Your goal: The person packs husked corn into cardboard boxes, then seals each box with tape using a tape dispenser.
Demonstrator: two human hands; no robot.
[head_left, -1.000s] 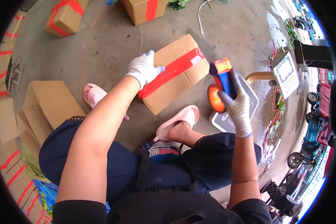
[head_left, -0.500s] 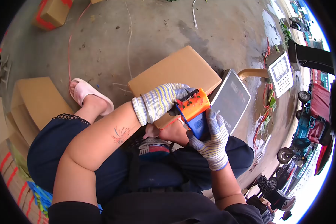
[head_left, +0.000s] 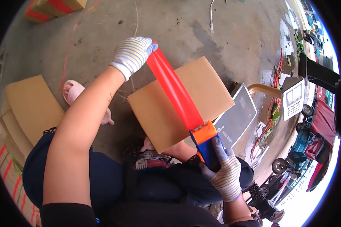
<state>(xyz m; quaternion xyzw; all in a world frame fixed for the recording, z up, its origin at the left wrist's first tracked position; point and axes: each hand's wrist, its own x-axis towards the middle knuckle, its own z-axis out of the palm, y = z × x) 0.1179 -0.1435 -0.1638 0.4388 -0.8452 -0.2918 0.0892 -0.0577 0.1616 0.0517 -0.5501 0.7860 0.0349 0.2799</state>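
Concrete floor (head_left: 231, 34), grey and stained with dark wet patches and scattered bits of debris, fills most of the view, and a thin white cord (head_left: 212, 15) lies across it near the top. A plain brown cardboard box (head_left: 212, 90) sits on that floor just in front of the seated person's knees. Above the box runs a stretched strip of red tape (head_left: 174, 90), slanting from upper left to lower right. The left hand (head_left: 132, 55), in a striped work glove, pinches the free end of the tape up and beyond the far left corner of the box. The right hand (head_left: 225, 172), gloved the same way, is clenched round the blue handle of a tape dispenser (head_left: 205, 142) whose orange head sits at the near right edge of the box, where the tape feeds out. Just right of the box lies a platform scale (head_left: 238, 117) with a dark weighing plate, its display head (head_left: 294, 96) raised on a curved tan neck. To the left lean flattened brown boxes (head_left: 30, 106), and more boxes banded with red tape (head_left: 45, 7) stand at the upper left edge. One foot in a pink slipper (head_left: 74, 92) rests on the floor left of the box. Along the right edge, out in bright daylight, stand parked carts and wheeled vehicles (head_left: 303, 143), with red straps (head_left: 279, 68) trailing over the wet ground beside the scale.
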